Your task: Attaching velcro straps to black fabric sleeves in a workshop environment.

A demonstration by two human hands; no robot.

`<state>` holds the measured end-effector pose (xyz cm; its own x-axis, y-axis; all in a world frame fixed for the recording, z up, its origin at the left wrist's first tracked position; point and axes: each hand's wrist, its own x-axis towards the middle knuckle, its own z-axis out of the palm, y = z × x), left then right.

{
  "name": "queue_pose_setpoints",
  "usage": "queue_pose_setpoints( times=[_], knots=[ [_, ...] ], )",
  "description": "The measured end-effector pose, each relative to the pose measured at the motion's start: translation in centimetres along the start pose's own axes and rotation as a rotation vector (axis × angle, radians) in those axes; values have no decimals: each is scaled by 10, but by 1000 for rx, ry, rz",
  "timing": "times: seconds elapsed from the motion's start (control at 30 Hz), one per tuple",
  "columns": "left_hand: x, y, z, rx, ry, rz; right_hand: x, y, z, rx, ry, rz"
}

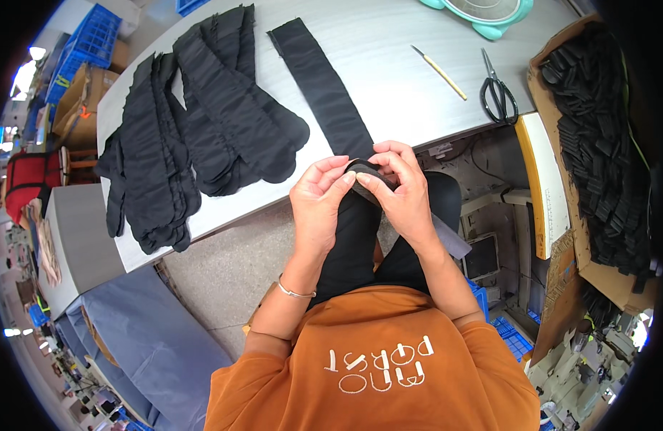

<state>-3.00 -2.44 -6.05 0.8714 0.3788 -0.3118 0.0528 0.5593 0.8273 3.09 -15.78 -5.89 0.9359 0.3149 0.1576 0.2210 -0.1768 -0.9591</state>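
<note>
Just past the near table edge, my left hand (320, 194) and my right hand (403, 190) pinch a small dark fabric piece (371, 172) between thumbs and fingertips. Its upper edge curves between the two thumbs. Directly beyond my fingers, a long black fabric strip (324, 90) lies flat on the table. Whether it joins the held piece is hidden by my hands. To the left, two overlapping heaps of black fabric strips with rounded ends (234, 111) (155, 154) rest on the table. A silver bangle (295, 293) circles my left wrist.
On the pale table (399, 61) lie a thin yellow-handled tool (440, 73) and black-handled scissors (498, 93). A turquoise-rimmed object (493, 16) stands at the far edge. A cardboard box (561, 54) of small black pieces sits at right, a blue crate (87, 44) at far left.
</note>
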Motion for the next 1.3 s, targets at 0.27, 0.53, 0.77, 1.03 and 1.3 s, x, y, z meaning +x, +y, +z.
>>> queue_pose_setpoints(
  times=[0.27,0.53,0.77,1.03,1.3],
  knots=[
    [2,-7,-12,201,-5,29,4,-5,-5,-15,-105,79],
    [-1,-9,-14,91,-26,-80,3,2,-7,62,-152,178],
    [1,-4,-12,147,-106,-117,2,1,-6,100,-106,287],
    [9,4,-21,55,-165,-224,0,0,-12,120,-115,269],
    [21,0,-27,6,-360,-436,-3,-7,-27,-71,-232,55]
  ],
)
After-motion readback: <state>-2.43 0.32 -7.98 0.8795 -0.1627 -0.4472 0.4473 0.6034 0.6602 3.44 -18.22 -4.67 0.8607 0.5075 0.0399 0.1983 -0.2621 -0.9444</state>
